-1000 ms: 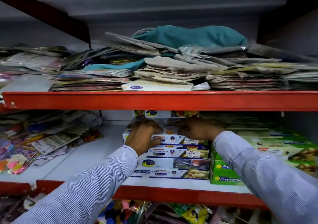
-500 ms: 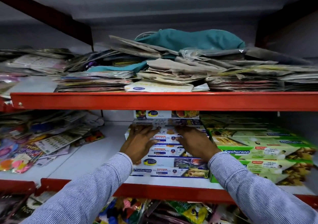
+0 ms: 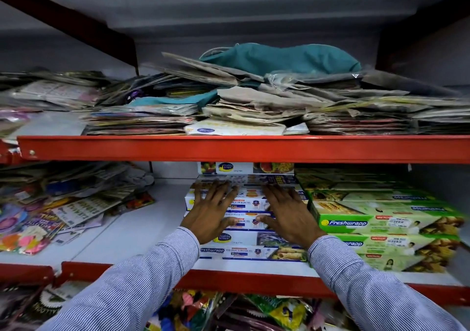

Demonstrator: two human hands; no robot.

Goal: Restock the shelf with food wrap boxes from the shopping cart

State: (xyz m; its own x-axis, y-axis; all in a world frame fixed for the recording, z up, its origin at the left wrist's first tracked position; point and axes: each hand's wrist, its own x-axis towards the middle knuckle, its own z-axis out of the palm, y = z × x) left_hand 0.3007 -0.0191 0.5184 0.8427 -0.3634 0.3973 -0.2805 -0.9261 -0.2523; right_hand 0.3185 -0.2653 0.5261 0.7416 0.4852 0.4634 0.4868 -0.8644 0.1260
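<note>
A stack of white and blue food wrap boxes [image 3: 244, 250] stands in the middle of the lower shelf [image 3: 254, 267]. My left hand [image 3: 211, 213] lies flat on the stack's left half, fingers spread. Beside it my right hand [image 3: 287, 216] rests flat on the right half, fingers also apart. Neither hand grips a box. Green Freshwrapp boxes [image 3: 376, 223] are piled directly to the right of the stack, touching it. The shopping cart is out of view.
Piles of paper bags and a teal cloth bag [image 3: 279, 58] fill the upper shelf behind its red edge [image 3: 229, 148]. Loose colourful packets [image 3: 50, 216] lie at the lower shelf's left. More packets [image 3: 203, 313] sit on the level below.
Both hands have slid back toward me along the top of the stack and flattened out with fingers spread. The view has shifted slightly.
</note>
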